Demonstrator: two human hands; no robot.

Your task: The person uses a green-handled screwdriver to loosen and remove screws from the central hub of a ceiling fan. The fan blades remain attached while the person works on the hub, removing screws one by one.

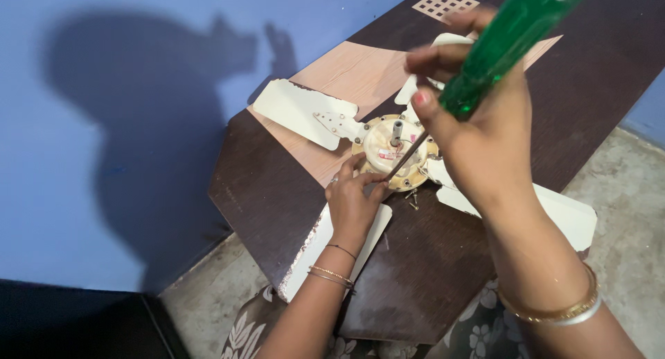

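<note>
A cream fan rotor with a round hub (pixel 392 151) and flat blades (pixel 305 113) lies on a dark brown wooden board (pixel 263 193). My right hand (pixel 478 130) grips a screwdriver with a green translucent handle (pixel 509 44); its metal shaft (pixel 409 156) slants down to the hub's near edge. My left hand (pixel 353 199) rests on the hub's near left side, fingertips pinched at the shaft's tip. A short metal spindle (pixel 396 132) stands up from the hub's middle. Bangles circle both wrists.
Loose small screws (pixel 413 201) lie on the board just below the hub. A blue wall (pixel 111 123) stands at the left with a shadow on it. A grey concrete floor (pixel 623 193) shows at the right. A light inlaid panel (pixel 353 71) and a lattice patch (pixel 445 2) mark the board.
</note>
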